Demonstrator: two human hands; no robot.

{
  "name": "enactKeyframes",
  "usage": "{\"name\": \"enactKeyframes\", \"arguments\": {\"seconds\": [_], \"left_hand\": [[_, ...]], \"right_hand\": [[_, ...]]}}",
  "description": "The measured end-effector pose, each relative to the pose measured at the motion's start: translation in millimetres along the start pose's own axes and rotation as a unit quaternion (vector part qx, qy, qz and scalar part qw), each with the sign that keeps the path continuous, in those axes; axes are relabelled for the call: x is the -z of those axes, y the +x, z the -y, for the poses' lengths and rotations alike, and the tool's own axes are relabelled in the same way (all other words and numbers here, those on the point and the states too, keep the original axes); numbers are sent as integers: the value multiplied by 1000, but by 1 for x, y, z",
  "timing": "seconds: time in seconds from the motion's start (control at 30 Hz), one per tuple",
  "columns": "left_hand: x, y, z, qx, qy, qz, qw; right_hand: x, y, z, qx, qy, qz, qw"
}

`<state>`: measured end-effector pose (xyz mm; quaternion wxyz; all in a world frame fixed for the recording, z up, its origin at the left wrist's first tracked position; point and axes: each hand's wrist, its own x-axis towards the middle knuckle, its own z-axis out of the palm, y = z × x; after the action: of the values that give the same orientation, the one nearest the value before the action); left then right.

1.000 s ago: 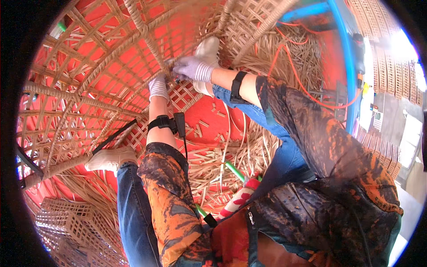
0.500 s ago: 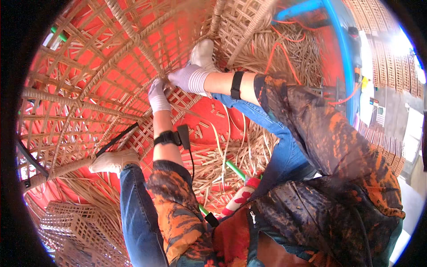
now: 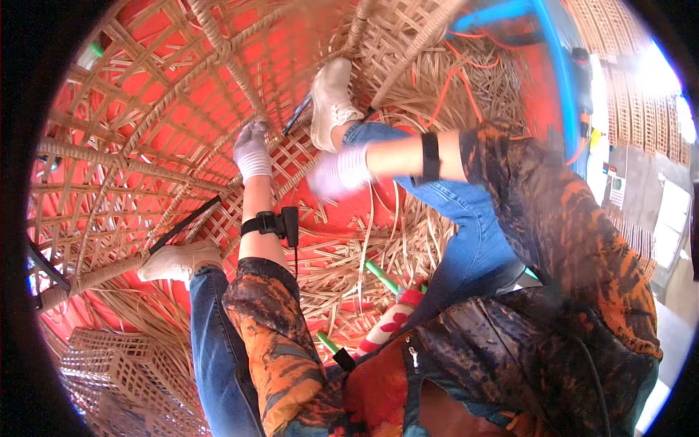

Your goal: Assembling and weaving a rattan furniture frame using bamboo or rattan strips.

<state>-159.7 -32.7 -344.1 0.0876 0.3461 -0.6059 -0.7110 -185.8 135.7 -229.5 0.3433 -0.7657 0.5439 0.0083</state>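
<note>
Red floor shows through a large open-weave rattan frame that fills the upper left, with loose cane strips scattered over the floor below it. Against that frame, the left hand, in a white glove, lies on the lattice where several canes cross; its fingers curl onto a cane, though whether they clamp it cannot be told. A black wrist strap sits on the left forearm, below the frame's woven patch. Just right of the left hand, a dark flat tool lies on the lattice beside a white shoe resting on the frame. The right hand, also white-gloved and blurred, hangs off the frame's right edge over the strips, touching nothing visible; whether its fingers are apart or together cannot be told. A black band circles the right forearm. Another white shoe rests at the frame's lower edge. Well right of the frame, a blue hoop curves along the floor with orange cord lying inside it.
</note>
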Motion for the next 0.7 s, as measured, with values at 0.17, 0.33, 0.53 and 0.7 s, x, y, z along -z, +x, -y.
{"name": "enactKeyframes", "arguments": {"seconds": [0.17, 0.33, 0.53, 0.7], "left_hand": [[-13, -1, 0, 118, -99, -8, 988], [-24, 14, 3, 204, -78, -27, 976], [-4, -1, -13, 158, 104, 22, 982], [-13, -26, -37, -35, 422, 14, 906]], "right_hand": [[7, -4, -101, -329, 197, -388, 838], [8, 20, -124, -333, 275, -240, 870], [30, 11, -75, -374, -31, -109, 921], [30, 9, 48, -213, 91, 67, 971]]}}
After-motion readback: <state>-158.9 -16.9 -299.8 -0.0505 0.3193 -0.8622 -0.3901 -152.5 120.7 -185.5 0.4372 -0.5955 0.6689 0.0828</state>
